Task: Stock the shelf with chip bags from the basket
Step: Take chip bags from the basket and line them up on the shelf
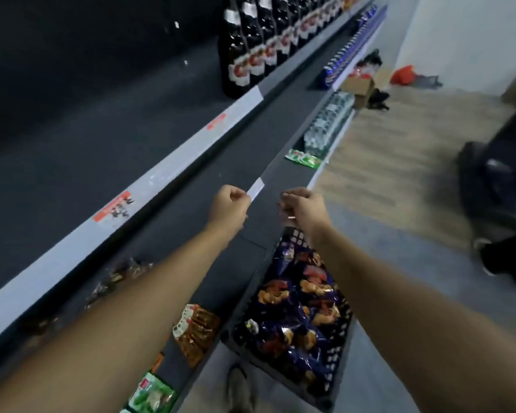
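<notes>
Stocking barely begun, with the basket full and both hands out over the shelf.

Nearest, green packets (151, 396) and orange packets (195, 333) lie on the dark shelf (209, 281) at its front edge, and just beside them on the floor the black basket (335, 357) is heaped with dark blue chip bags (298, 305); none of that kind shows on the shelf, so nearly all the work looks left. Farther out, the left hand (228, 208) is curled shut with nothing visible in it, touching or just short of a white label (256, 187). The right hand (303, 208) has its fingers pinched together, perhaps on something small and pale; blur hides it. Beyond lie a green pack (303, 158), water bottles (325, 123) and dark bottles (251, 52).
</notes>
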Available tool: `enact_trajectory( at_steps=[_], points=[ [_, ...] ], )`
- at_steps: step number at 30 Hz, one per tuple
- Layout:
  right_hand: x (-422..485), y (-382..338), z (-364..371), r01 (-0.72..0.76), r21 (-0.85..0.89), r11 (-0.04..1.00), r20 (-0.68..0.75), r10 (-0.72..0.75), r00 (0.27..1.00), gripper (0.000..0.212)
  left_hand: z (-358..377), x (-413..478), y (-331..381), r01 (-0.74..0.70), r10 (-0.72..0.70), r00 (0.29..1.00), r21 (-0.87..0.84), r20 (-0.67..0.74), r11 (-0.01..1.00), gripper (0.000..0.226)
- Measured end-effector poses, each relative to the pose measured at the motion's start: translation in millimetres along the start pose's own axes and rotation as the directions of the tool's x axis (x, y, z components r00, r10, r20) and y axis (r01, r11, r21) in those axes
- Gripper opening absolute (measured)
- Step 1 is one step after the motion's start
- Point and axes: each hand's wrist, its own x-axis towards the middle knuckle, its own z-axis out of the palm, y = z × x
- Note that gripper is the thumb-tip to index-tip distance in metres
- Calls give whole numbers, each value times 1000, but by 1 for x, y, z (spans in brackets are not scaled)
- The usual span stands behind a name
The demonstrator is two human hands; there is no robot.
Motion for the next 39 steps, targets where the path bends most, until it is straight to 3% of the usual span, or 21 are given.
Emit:
enact_trajectory(
  at_steps=[9, 17, 25, 30, 35, 37, 39],
  points=[
    [57, 86, -72, -162, 98, 982, -197, 178, 964, 10, 102, 61, -76, 108, -149, 947, 152, 286, 982, 4],
    [96, 189, -117, -308, 130, 943, -333, 334, 882, 9, 179, 96, -173, 205, -335, 831, 316, 443, 926, 1],
    [123, 284, -149, -407, 100, 908, -496, 400, 771, 5, 252, 117, -249, 212, -471, 741, 499, 479, 840, 25],
    [133, 309, -157, -434, 105, 895, -559, 414, 719, 10, 277, 125, -277, 182, -506, 725, 578, 468, 796, 48],
    [141, 318, -158, -470, 42, 881, -539, 417, 732, 31, 287, 124, -280, 206, -541, 717, 609, 438, 766, 20],
    [142, 315, -158, -481, 33, 876, -534, 422, 732, 38, 287, 126, -280, 216, -534, 735, 602, 419, 769, 16],
    [141, 310, -158, -497, 27, 867, -544, 430, 720, 41, 283, 128, -279, 248, -543, 733, 584, 409, 773, 32]
  ],
)
